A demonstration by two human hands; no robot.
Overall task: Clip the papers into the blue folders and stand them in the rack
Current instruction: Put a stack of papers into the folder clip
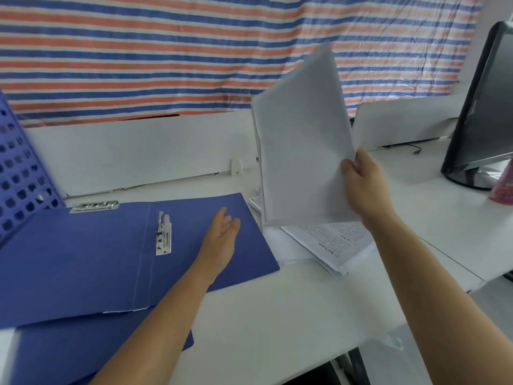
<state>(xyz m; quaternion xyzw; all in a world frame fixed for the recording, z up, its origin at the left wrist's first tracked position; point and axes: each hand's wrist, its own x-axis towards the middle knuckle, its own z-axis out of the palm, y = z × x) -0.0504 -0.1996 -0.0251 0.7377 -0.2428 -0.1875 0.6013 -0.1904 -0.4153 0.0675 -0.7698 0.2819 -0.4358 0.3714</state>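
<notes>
An open blue folder [91, 254] lies flat on the white desk, its metal clip [163, 234] on the right half and a second metal clip [94, 206] at its far edge. My left hand [220, 240] hovers open, palm up, over the folder's right half. My right hand [363, 184] holds a stack of white papers [301, 145] upright in the air, to the right of the folder. More printed papers [333, 243] lie on the desk below. A second blue folder [69, 348] lies under the open one. The blue perforated rack [19, 173] stands at the far left.
A black monitor [483, 112] stands at the right edge, with a pink patterned object [503, 187] beside its base. A white low partition [144, 151] runs along the back of the desk, with a striped tarp [194, 51] behind it.
</notes>
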